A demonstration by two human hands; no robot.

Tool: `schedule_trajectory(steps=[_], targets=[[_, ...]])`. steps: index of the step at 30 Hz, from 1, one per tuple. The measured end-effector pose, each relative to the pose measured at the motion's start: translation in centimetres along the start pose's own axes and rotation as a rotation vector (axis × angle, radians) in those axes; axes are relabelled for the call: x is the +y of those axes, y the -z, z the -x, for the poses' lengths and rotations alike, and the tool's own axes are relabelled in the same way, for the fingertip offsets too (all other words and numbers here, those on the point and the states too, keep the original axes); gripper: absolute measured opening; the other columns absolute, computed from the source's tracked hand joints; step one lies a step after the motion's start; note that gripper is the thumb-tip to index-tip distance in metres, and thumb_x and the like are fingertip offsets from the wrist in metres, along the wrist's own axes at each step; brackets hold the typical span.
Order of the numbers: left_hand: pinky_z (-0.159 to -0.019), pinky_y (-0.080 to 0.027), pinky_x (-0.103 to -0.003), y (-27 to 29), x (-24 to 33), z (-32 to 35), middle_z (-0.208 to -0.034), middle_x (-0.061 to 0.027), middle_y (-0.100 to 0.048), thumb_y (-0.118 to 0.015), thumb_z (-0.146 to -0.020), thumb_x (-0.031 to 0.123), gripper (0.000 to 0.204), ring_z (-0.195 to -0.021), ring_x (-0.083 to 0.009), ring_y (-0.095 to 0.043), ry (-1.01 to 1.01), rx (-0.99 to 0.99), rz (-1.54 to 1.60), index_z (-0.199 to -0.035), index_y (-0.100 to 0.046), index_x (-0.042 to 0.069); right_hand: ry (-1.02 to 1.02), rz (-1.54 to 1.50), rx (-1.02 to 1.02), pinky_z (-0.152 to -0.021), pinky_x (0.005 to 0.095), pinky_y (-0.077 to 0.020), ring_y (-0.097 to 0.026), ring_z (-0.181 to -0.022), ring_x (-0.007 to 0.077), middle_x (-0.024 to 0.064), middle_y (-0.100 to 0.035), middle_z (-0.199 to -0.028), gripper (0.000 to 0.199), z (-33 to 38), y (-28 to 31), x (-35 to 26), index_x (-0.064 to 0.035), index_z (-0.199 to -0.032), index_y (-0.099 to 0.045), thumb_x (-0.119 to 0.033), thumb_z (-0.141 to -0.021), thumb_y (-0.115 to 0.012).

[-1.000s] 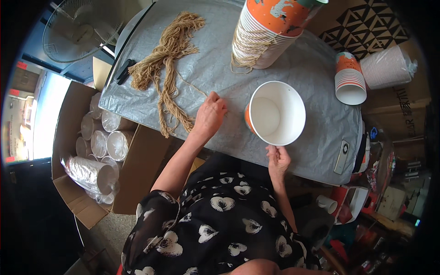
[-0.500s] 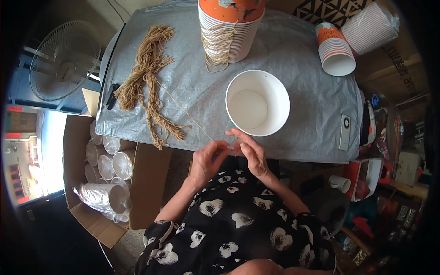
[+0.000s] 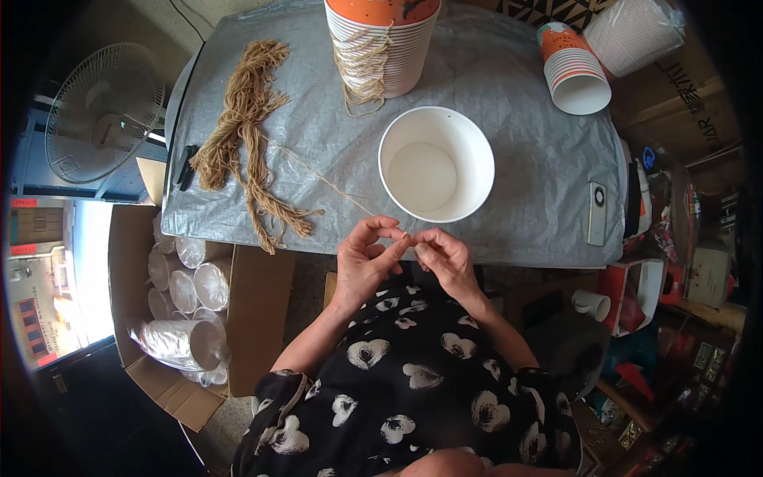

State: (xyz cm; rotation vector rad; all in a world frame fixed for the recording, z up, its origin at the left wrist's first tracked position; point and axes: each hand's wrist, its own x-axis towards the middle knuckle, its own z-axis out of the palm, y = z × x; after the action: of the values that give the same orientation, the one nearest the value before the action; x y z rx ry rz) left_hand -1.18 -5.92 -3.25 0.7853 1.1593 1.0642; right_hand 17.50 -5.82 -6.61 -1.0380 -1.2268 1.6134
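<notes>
Both hands, left hand (image 3: 362, 266) and right hand (image 3: 447, 258), fingertips pinched on one thin twine strand (image 3: 322, 179) beside the white paper bucket (image 3: 436, 163).

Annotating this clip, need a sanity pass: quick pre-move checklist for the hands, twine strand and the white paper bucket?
1. Both hands on the strand: left hand and right hand meet fingertip to fingertip at the table edge: ok.
2. Single twine strand separated from the twine bundle: runs alone across the grey cover: ok.
3. White paper bucket upright, open, empty, just beyond the hands: ok.
4. Strand end between the fingers: too fine to see: cannot tell.
5. Stack of strung buckets apart from the open bucket: ok.
</notes>
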Motion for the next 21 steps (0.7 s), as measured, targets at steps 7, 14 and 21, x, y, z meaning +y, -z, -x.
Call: schedule_trajectory(steps=[7,14,21], targets=[[-0.1,-0.047,-0.043,5.7,0.1,-6.1,-0.127,-0.0139,-0.069,-0.068,-0.097,0.015,0.035,-0.117,-0.0292,-0.066,-0.665,0.305,-1.081,-0.131,-0.064,0.007,0.039,0.119,0.069,-0.062,0.0189,-0.0412,-0.048,-0.069,0.0017,-0.0064,-0.056,-0.077,0.009,0.6,0.1,0.9,-0.0001,-0.104,-0.067,-0.009,-0.102,-0.065],[-0.122,-0.015,-0.056,11.1,-2.7,-8.8,-0.157,-0.0075,-0.048,-0.047,-0.107,0.036,0.048,-0.148,-0.0259,-0.041,-0.505,0.403,-1.583,-0.148,-0.052,0.011,-0.057,0.24,-0.122,-0.062,0.0198,-0.0444,-0.054,-0.07,0.0022,-0.0041,-0.065,-0.08,0.011,3.4,5.9,-2.5,-0.0005,-0.098,-0.07,-0.011,-0.097,-0.068],[-0.122,-0.014,-0.061,14.1,-2.5,-7.7,-0.159,-0.0041,-0.046,-0.05,-0.106,0.04,0.051,-0.151,-0.0318,-0.034,-0.323,0.568,-1.624,-0.148,-0.053,0.013,0.162,0.463,0.608,-0.062,0.0179,-0.0368,-0.047,-0.068,0.001,-0.0075,-0.058,-0.077,0.004,8.0,12.9,-9.0,0.001,-0.094,-0.07,-0.003,-0.094,-0.069]])
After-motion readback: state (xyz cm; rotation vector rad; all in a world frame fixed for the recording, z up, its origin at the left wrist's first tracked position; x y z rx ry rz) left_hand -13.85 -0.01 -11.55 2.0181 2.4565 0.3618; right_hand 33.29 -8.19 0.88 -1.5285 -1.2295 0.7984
